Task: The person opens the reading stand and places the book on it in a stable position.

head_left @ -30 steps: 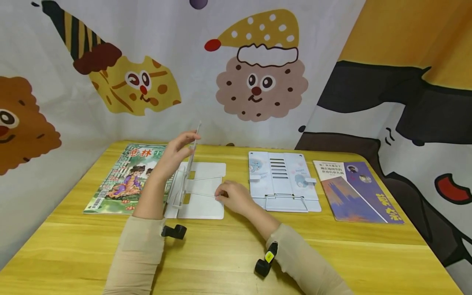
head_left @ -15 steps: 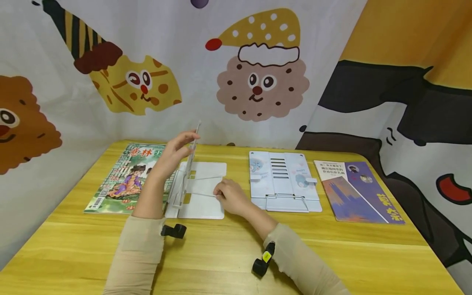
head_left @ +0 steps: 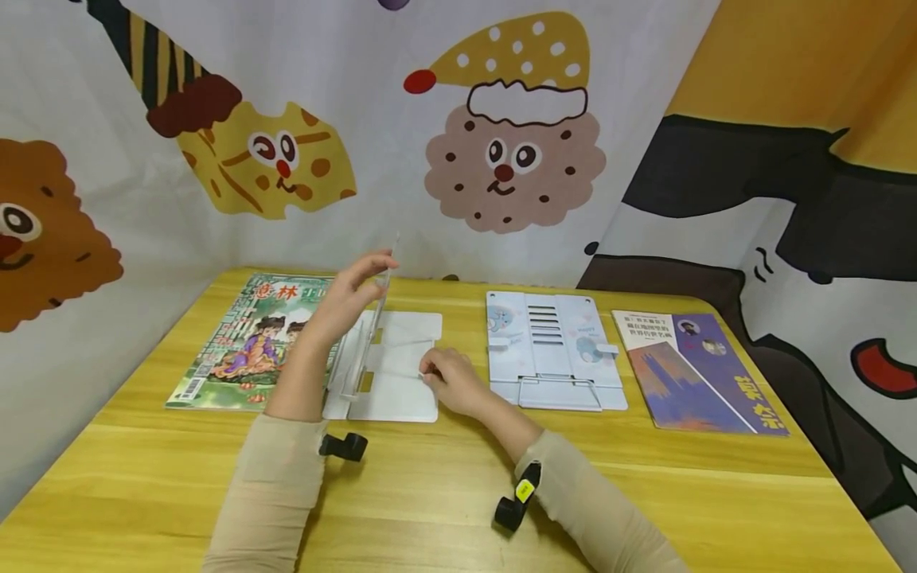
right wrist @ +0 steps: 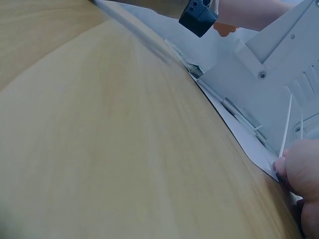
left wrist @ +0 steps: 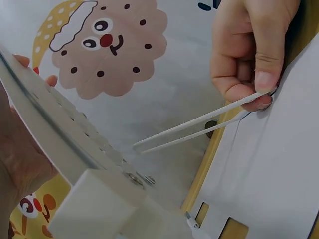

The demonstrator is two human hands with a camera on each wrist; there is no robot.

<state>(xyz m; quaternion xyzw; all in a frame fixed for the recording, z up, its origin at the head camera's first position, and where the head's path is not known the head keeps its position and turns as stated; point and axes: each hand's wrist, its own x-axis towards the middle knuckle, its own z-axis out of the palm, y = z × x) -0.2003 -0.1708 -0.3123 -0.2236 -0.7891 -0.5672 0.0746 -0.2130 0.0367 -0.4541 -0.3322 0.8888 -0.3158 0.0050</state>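
Observation:
A white book stand lies unfolded at the table's middle left, its flat base (head_left: pixel 397 402) on the wood and its panel (head_left: pixel 371 338) raised steeply above it. My left hand (head_left: pixel 347 302) holds the panel near its top edge, thumb on one side and fingers on the other. Over the base's right edge, my right hand (head_left: pixel 454 382) pinches the end of a thin wire support (left wrist: pixel 199 119) between thumb and fingers. In the left wrist view the wire's far end reaches towards the slotted back of the panel (left wrist: pixel 65 124); whether it touches there I cannot tell.
A second book stand (head_left: pixel 503 358), printed with pale blue pictures, lies folded flat to the right. Beyond it is a purple book (head_left: pixel 709 374). A green magazine (head_left: pixel 247 342) lies on the left, partly behind my left arm. A cartoon-printed curtain (head_left: pixel 387 175) hangs behind the table (head_left: pixel 430 493).
My left hand has tipped the raised panel slightly to the right. My right hand stays at the wire by the base's edge. The head view has shifted a little.

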